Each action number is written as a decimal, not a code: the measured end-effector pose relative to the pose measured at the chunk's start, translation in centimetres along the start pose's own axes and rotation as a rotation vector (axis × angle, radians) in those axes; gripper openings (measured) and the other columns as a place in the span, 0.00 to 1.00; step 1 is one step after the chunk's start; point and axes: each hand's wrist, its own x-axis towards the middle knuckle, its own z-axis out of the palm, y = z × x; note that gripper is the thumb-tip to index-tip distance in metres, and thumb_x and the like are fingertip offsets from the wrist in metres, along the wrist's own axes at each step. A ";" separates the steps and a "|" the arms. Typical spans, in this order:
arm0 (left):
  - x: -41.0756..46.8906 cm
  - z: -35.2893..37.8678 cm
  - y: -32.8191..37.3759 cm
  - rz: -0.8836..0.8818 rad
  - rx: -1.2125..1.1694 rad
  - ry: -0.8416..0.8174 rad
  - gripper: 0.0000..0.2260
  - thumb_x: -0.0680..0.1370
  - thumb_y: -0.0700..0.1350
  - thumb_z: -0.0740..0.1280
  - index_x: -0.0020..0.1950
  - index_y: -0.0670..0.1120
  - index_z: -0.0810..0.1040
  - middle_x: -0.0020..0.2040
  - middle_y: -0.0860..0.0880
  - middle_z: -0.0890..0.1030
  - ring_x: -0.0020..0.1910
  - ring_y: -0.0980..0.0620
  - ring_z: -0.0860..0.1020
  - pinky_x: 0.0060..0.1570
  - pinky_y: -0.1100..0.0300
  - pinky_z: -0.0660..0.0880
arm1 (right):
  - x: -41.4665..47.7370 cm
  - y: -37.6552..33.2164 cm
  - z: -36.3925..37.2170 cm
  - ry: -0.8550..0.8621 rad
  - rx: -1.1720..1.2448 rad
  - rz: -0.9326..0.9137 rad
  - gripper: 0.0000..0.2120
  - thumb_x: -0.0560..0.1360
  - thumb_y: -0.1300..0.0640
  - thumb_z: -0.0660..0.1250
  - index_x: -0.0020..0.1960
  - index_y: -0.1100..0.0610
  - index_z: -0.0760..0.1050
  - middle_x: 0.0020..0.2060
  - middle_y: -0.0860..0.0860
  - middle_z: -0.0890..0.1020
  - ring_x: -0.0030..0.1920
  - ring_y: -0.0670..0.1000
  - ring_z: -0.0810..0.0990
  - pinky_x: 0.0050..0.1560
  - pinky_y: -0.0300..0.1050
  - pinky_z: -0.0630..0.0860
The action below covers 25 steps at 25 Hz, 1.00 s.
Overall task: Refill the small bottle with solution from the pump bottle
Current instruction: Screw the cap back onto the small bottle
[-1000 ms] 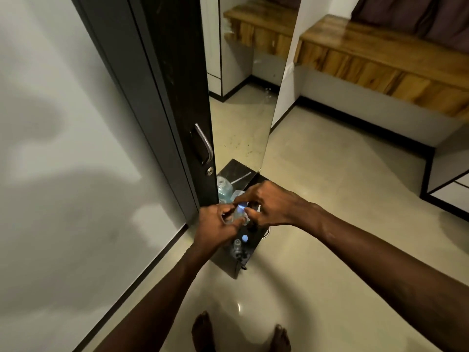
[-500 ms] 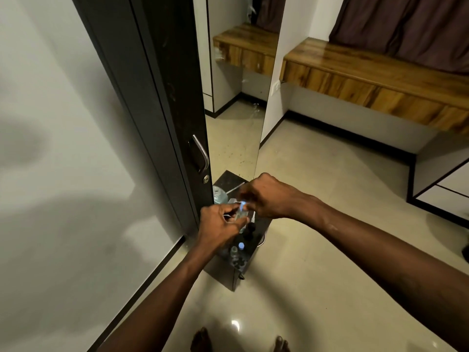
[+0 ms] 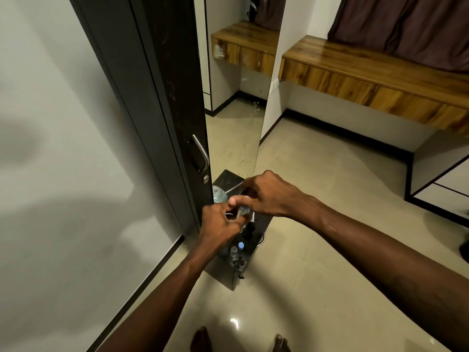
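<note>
Head view looks down on two bare forearms meeting over a small dark surface [image 3: 261,224] that stands on the pale tiled floor [image 3: 317,250] beside a dark door [image 3: 162,97]. We see the left hand [image 3: 222,222] with its fingers curled round the small bottle [image 3: 242,210], a clear little thing held above the middle of the surface, toward its left edge. The right hand [image 3: 270,196] comes in from the other side, its thumb and forefinger clamped on the bottle's upper end. Whether that end is a cap we cannot tell, since the fingers hide it. The pump bottle [image 3: 218,196], clear and larger, stands at the far left corner of the surface, just beside the door's edge, and a thin pale tube [image 3: 234,186] slants next to it. Toward the near edge we make out a blue-capped bottle [image 3: 241,245], a clear vial [image 3: 234,250] just beside it, and some dark caps [image 3: 250,228]. A metal handle [image 3: 201,153] sits on the door, a tall mirror [image 3: 236,128] rises behind the surface, and a wooden shelf [image 3: 368,72] runs along the far wall.
</note>
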 end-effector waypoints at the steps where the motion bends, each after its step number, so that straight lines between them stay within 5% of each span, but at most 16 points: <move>1: 0.1 0.1 -0.1 0.010 -0.018 0.002 0.10 0.72 0.48 0.80 0.51 0.46 0.88 0.37 0.65 0.81 0.35 0.69 0.81 0.38 0.76 0.75 | 0.0 0.0 -0.1 -0.052 0.040 -0.029 0.15 0.77 0.44 0.69 0.47 0.56 0.81 0.34 0.49 0.82 0.32 0.48 0.79 0.32 0.45 0.76; 3: 0.2 0.4 -0.6 0.001 -0.035 0.011 0.14 0.72 0.48 0.80 0.55 0.45 0.87 0.40 0.61 0.84 0.35 0.68 0.81 0.40 0.74 0.77 | 0.0 0.0 -0.2 -0.100 0.020 -0.033 0.02 0.72 0.58 0.70 0.40 0.55 0.79 0.31 0.48 0.78 0.30 0.46 0.75 0.31 0.44 0.72; 9: -0.3 1.6 -2.2 -0.078 0.025 0.052 0.18 0.73 0.48 0.79 0.60 0.43 0.85 0.51 0.48 0.87 0.41 0.61 0.82 0.42 0.82 0.72 | 0.4 -0.3 1.9 -0.076 -0.061 0.053 0.11 0.69 0.56 0.70 0.32 0.53 0.70 0.25 0.47 0.71 0.25 0.48 0.70 0.29 0.39 0.64; 13: -0.7 2.0 -4.1 -0.139 0.010 0.032 0.20 0.73 0.52 0.79 0.61 0.46 0.84 0.51 0.55 0.86 0.43 0.65 0.81 0.44 0.79 0.74 | 0.7 1.0 4.6 -0.118 0.027 0.043 0.02 0.72 0.55 0.70 0.42 0.54 0.79 0.33 0.49 0.80 0.32 0.48 0.78 0.34 0.48 0.79; 16: -1.8 2.8 -6.8 -0.200 -0.015 0.012 0.18 0.73 0.48 0.79 0.61 0.46 0.84 0.51 0.52 0.87 0.46 0.60 0.85 0.48 0.67 0.81 | 0.7 3.0 7.0 -0.139 0.058 0.117 0.13 0.72 0.55 0.74 0.56 0.54 0.82 0.42 0.51 0.85 0.39 0.51 0.83 0.39 0.50 0.83; 19: -2.6 4.2 -10.2 -0.223 0.125 0.005 0.12 0.74 0.43 0.78 0.56 0.45 0.85 0.45 0.52 0.85 0.42 0.55 0.84 0.45 0.69 0.76 | 0.2 5.3 9.4 -0.174 0.056 0.184 0.13 0.72 0.59 0.71 0.57 0.56 0.82 0.44 0.54 0.85 0.41 0.54 0.83 0.42 0.49 0.82; 22: -3.0 6.3 -13.7 -0.367 0.107 -0.079 0.12 0.76 0.42 0.75 0.56 0.56 0.81 0.46 0.55 0.83 0.43 0.60 0.80 0.42 0.72 0.71 | -0.8 7.7 13.1 -0.294 0.095 0.260 0.13 0.73 0.61 0.66 0.56 0.54 0.83 0.48 0.53 0.85 0.46 0.54 0.83 0.47 0.47 0.81; 25: -3.0 9.0 -17.7 -0.279 0.072 -0.006 0.07 0.74 0.37 0.77 0.42 0.45 0.81 0.34 0.60 0.77 0.39 0.70 0.78 0.40 0.72 0.70 | -1.4 9.6 16.6 -0.321 0.124 0.272 0.18 0.71 0.63 0.64 0.58 0.53 0.83 0.52 0.52 0.85 0.52 0.53 0.82 0.53 0.48 0.81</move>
